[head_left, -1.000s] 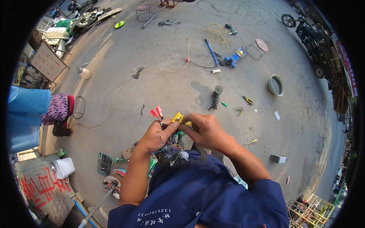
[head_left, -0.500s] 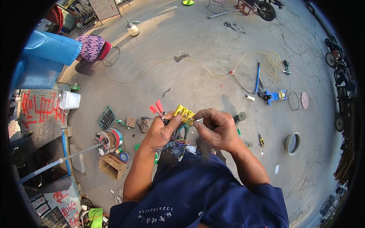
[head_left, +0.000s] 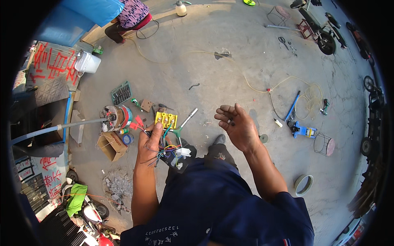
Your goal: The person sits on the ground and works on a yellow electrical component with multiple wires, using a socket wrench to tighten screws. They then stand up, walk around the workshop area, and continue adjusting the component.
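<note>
My left hand (head_left: 148,141) is closed around a bundle of coloured wires (head_left: 168,150) that ends in a yellow plug block (head_left: 166,119) and red connectors (head_left: 137,122). A white connector (head_left: 183,152) hangs from the bundle lower down. My right hand (head_left: 237,127) is lifted away to the right, palm up and fingers spread, with a small dark piece (head_left: 231,121) lying on the fingers. A screwdriver with a green handle (head_left: 183,124) sticks out beside the wires.
On the concrete lie a cardboard box (head_left: 111,146), tape rolls (head_left: 121,117), a green grid part (head_left: 121,93), a blue floor jack (head_left: 303,130), a coiled hose (head_left: 308,92) and a white bucket (head_left: 88,63). A seated person (head_left: 127,18) is at the far top left. Scooters stand at the right.
My right hand has let go of the yellow plug block and pulled away to the right, opening palm up. The view has swung, so the ground items have shifted.
</note>
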Motion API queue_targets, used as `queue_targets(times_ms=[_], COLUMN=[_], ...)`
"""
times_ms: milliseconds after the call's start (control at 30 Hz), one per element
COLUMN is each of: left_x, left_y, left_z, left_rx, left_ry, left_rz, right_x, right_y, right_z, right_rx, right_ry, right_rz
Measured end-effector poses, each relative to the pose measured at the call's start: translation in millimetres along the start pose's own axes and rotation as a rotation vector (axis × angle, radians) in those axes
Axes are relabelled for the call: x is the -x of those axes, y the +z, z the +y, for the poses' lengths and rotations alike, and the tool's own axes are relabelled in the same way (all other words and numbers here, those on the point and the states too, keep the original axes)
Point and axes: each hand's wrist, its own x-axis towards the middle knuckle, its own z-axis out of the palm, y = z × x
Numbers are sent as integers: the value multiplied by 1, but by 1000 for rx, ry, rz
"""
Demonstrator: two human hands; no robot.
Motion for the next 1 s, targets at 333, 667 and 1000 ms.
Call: queue_targets(times_ms=[333,667,1000], left_x=[38,161,225], left_y=[-180,-368,-370], left_z=[-55,-146,-197], left_rx=[408,590,720], left_ry=[104,57,-6], left_rz=[429,1028,1323], right_x=[-77,-128,-144], right_y=[42,105,232], right_z=[132,267,352], right_rx=[323,697,1191], right_ry=[199,430,526], right_rz=[-49,-250,-405])
